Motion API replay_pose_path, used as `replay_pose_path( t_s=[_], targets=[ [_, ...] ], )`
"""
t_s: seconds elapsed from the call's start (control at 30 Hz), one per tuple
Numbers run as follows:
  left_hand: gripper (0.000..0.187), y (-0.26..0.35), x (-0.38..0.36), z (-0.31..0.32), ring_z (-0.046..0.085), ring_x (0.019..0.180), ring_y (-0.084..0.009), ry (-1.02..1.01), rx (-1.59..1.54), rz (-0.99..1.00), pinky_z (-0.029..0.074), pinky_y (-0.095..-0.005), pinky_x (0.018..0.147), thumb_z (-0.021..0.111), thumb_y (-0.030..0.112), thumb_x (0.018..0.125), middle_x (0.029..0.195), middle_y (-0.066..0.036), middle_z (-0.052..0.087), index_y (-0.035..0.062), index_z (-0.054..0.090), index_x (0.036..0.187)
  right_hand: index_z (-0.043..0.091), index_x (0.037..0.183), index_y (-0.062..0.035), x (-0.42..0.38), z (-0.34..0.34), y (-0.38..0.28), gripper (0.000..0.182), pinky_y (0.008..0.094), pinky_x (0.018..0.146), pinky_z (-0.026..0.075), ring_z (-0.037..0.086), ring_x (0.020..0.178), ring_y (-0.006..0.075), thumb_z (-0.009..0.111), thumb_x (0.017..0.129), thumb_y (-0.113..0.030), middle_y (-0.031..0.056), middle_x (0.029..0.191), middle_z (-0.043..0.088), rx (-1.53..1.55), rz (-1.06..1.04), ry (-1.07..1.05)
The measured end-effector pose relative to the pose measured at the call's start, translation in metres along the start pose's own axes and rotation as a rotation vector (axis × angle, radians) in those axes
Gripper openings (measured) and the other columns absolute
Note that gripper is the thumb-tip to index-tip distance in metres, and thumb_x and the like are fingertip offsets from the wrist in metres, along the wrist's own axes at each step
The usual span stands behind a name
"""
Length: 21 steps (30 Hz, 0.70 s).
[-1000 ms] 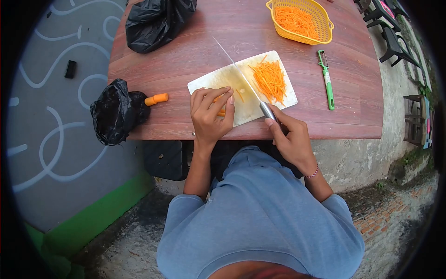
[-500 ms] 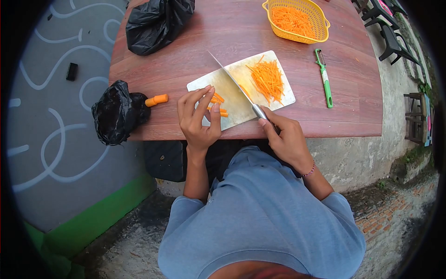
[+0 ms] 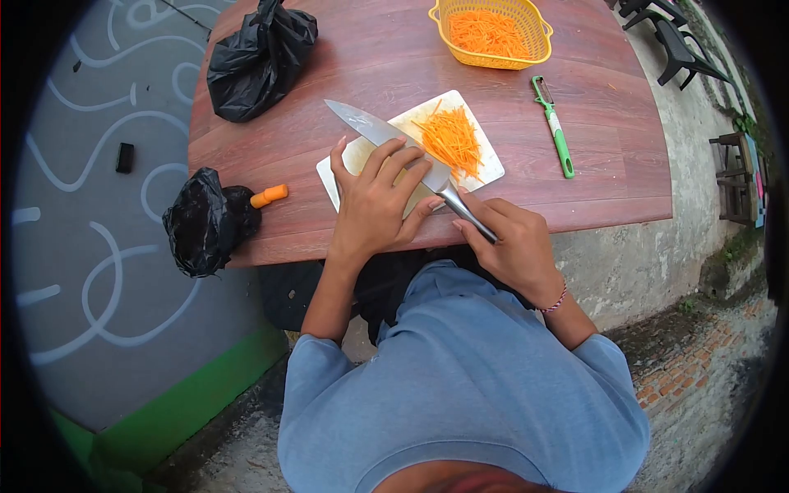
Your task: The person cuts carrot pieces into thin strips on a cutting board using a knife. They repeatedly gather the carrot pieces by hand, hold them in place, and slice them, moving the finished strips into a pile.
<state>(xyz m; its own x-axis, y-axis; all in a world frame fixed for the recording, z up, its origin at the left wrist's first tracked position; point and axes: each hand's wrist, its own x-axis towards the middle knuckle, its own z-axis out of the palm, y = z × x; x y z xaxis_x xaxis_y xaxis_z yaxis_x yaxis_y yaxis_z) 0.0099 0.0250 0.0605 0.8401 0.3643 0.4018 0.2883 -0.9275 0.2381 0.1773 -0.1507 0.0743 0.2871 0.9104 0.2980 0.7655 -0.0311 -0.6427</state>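
My right hand (image 3: 516,246) grips the metal handle of a kitchen knife (image 3: 370,123), its broad blade tilted flat side up across the white cutting board (image 3: 491,168). My left hand (image 3: 376,197) has its fingers spread over the blade; the fingertips seem to touch it. Thin carrot strips (image 3: 452,141) lie heaped on the board's right side, just beyond the blade. Whatever lies beneath my left hand is hidden.
A yellow basket (image 3: 538,51) of shredded carrot stands at the back. A green peeler (image 3: 555,130) lies on the right. Black plastic bags (image 3: 259,62) sit at the left, with carrot pieces (image 3: 269,195) beside the nearer bag (image 3: 205,222). The wooden table's front edge (image 3: 608,225) is close to me.
My left hand has moved right from the thick carrot sticks onto the knife blade, its fingers spreading. The blade has turned from edge-down to flatter. The view has shifted slightly.
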Motion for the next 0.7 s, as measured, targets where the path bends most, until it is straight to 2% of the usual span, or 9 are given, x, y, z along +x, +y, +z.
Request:
replay_pose_path(
  t_s=[0.2, 0.33, 0.4, 0.43, 0.5, 0.53, 0.6, 0.63, 0.7],
  targets=[
    [0.071, -0.001, 0.017, 0.013, 0.049, 0.147, -0.0273, -0.107, 0.080, 0.076, 0.009, -0.0713, 0.122, 0.055, 0.072, 0.097, 0.148, -0.005, 0.062, 0.0171, 0.070, 0.140, 0.074, 0.137, -0.0142, -0.002, 0.000, 0.005, 0.045, 0.0400, 0.058, 0.055, 0.071, 0.068, 0.0269, 0.082, 0.093, -0.022, 0.0074, 0.087, 0.073, -0.083, -0.038, 0.009],
    [0.076, 0.002, 0.021, 0.019, 0.046, 0.149, -0.0282, -0.164, 0.083, 0.053, 0.008, -0.0727, 0.120, 0.053, 0.076, 0.096, 0.152, -0.006, 0.059, 0.0197, 0.069, 0.144, 0.074, 0.137, -0.0152, -0.002, 0.004, 0.004, 0.045, 0.0408, 0.059, 0.055, 0.071, 0.067, 0.0274, 0.082, 0.093, -0.021, 0.0080, 0.086, 0.073, -0.067, -0.023, 0.004],
    [0.070, 0.003, 0.022, 0.015, 0.050, 0.144, -0.0281, 0.075, 0.001, 0.068, 0.011, -0.0741, 0.119, 0.054, 0.071, 0.100, 0.143, -0.008, 0.063, 0.0150, 0.072, 0.139, 0.075, 0.136, -0.0127, -0.001, 0.003, 0.002, 0.044, 0.0412, 0.059, 0.055, 0.071, 0.067, 0.0285, 0.082, 0.093, -0.020, 0.0095, 0.085, 0.072, -0.021, -0.006, 0.004],
    [0.070, 0.002, 0.021, 0.010, 0.050, 0.144, -0.0281, 0.072, 0.003, 0.059, 0.011, -0.0741, 0.119, 0.054, 0.071, 0.100, 0.143, -0.008, 0.063, 0.0150, 0.072, 0.139, 0.075, 0.134, -0.0101, -0.001, 0.002, 0.001, 0.042, 0.0415, 0.060, 0.055, 0.071, 0.067, 0.0296, 0.081, 0.094, -0.019, 0.0110, 0.084, 0.072, 0.022, 0.016, 0.008],
    [0.049, -0.008, 0.015, -0.007, 0.059, 0.132, -0.0286, 0.250, 0.000, -0.040, 0.022, -0.0667, 0.119, 0.066, 0.053, 0.101, 0.129, -0.009, 0.070, 0.0119, 0.075, 0.127, 0.075, 0.132, -0.0069, 0.001, -0.003, 0.001, 0.040, 0.0413, 0.062, 0.055, 0.072, 0.069, 0.0308, 0.081, 0.095, -0.018, 0.0134, 0.085, 0.073, 0.085, 0.067, -0.023],
    [0.049, -0.018, 0.007, -0.010, 0.059, 0.132, -0.0286, 0.250, 0.002, -0.049, 0.022, -0.0667, 0.119, 0.066, 0.053, 0.101, 0.129, -0.009, 0.070, 0.0119, 0.075, 0.127, 0.076, 0.130, -0.0037, 0.002, -0.005, 0.002, 0.038, 0.0411, 0.063, 0.056, 0.073, 0.070, 0.0321, 0.080, 0.095, -0.016, 0.0159, 0.086, 0.074, 0.143, 0.121, -0.046],
    [0.027, -0.039, -0.011, -0.012, 0.067, 0.113, -0.0295, 0.371, -0.099, -0.203, 0.038, -0.0530, 0.109, 0.076, 0.030, 0.097, 0.112, -0.009, 0.074, 0.0079, 0.077, 0.112, 0.076, 0.129, -0.0011, 0.002, -0.005, 0.003, 0.036, 0.0408, 0.066, 0.056, 0.074, 0.072, 0.0331, 0.080, 0.096, -0.016, 0.0185, 0.088, 0.075, 0.197, 0.143, -0.044],
    [0.027, -0.044, -0.019, -0.012, 0.067, 0.113, -0.0295, 0.374, -0.096, -0.212, 0.038, -0.0530, 0.109, 0.076, 0.030, 0.097, 0.112, -0.009, 0.074, 0.0079, 0.077, 0.112, 0.076, 0.128, 0.0015, 0.002, -0.005, 0.004, 0.035, 0.0405, 0.068, 0.057, 0.075, 0.074, 0.0341, 0.079, 0.097, -0.015, 0.0211, 0.091, 0.076, 0.249, 0.168, -0.035],
    [0.015, -0.048, -0.033, -0.012, 0.070, 0.095, -0.0309, 0.358, -0.167, -0.393, 0.048, -0.0431, 0.097, 0.080, 0.015, 0.093, 0.099, -0.010, 0.075, 0.0051, 0.077, 0.104, 0.075, 0.128, 0.0018, 0.003, -0.003, 0.007, 0.035, 0.0404, 0.071, 0.058, 0.076, 0.078, 0.0348, 0.079, 0.097, -0.015, 0.0229, 0.096, 0.077, 0.263, 0.161, -0.045]
  ],
)
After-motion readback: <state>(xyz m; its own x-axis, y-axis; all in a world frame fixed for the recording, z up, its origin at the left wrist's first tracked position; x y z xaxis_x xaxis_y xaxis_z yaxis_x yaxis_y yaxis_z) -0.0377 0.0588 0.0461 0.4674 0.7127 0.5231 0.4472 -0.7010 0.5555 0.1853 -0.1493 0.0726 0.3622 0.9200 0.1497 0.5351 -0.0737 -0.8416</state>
